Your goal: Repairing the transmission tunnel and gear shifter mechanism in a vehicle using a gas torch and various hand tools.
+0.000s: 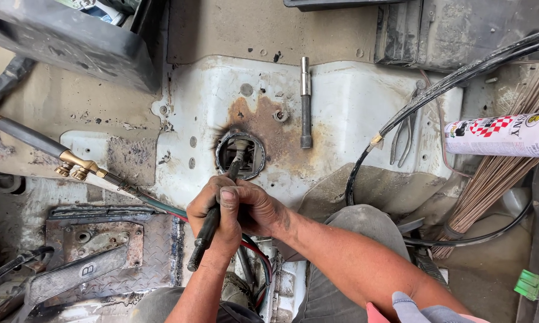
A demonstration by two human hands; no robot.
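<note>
A socket extension bar (305, 101) lies on the rusty white floor panel (353, 101). Pliers (405, 128) rest beside black cables (460, 75). A spray can (499, 134) lies above a bundle of thin rods (490, 179). A brass-fitted torch (39, 146) lies at left.

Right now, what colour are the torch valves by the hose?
Brass gold, on the torch valves; the head view shows them best.

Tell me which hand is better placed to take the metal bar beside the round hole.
Probably the right hand: the metal bar lies right of the round hole, on its side. The left hand grips the dark tool.
</note>
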